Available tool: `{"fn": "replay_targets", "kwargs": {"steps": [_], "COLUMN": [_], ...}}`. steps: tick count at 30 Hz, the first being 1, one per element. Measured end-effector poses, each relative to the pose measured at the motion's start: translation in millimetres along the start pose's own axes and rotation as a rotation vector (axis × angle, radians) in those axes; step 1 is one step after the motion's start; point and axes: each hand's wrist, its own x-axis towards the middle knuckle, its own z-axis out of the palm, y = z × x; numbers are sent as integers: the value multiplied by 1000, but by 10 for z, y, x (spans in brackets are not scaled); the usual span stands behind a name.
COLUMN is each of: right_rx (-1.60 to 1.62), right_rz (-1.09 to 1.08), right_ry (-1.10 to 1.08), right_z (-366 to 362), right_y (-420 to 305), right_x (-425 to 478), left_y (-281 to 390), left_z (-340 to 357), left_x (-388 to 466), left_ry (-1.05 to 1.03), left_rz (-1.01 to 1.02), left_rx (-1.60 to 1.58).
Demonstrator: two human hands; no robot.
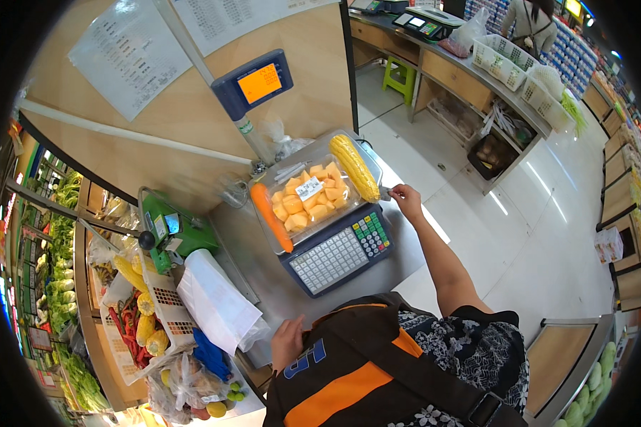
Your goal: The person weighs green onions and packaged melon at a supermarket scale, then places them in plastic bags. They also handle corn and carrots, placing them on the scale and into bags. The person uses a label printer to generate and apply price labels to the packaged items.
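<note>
A tray of cut orange melon (320, 200) under clear film, with a printed label, lies on the platter of a weighing scale (328, 261). Left of it on the platter is a carrot (270, 216); an ear of corn (354, 167) lies to its right. My right hand (406, 200) is just beyond the platter's right edge, thumb and finger pinched on a small bit of clear plastic near the corn's lower end. My left hand (288, 340) hangs low by the apron, beside a roll of plastic bags (216, 299), its fingers partly curled; nothing can be seen in it.
A green bag-sealing device (176, 227) stands left of the scale. Beyond it are a white basket (168, 309) of corn and red peppers and bagged produce (189, 381). The scale's display (259, 84) rises on a post. Another counter (448, 69) with baskets and a person (531, 26) are at upper right.
</note>
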Motion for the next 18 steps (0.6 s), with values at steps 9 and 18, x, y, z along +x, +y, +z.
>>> {"fn": "replay_targets", "kwargs": {"steps": [9,18], "right_rx": [1109,1281], "right_rz": [550,450], "right_ry": [-56,-192], "right_z": [-447,-638], "right_y": [-277,-871], "right_x": [-504,-658], "left_y": [30,182], "left_z": [103,137], "left_x": [50,195], "left_ry": [-6,-47], "left_rz": [20,60], "left_rx": [-6,-22]}}
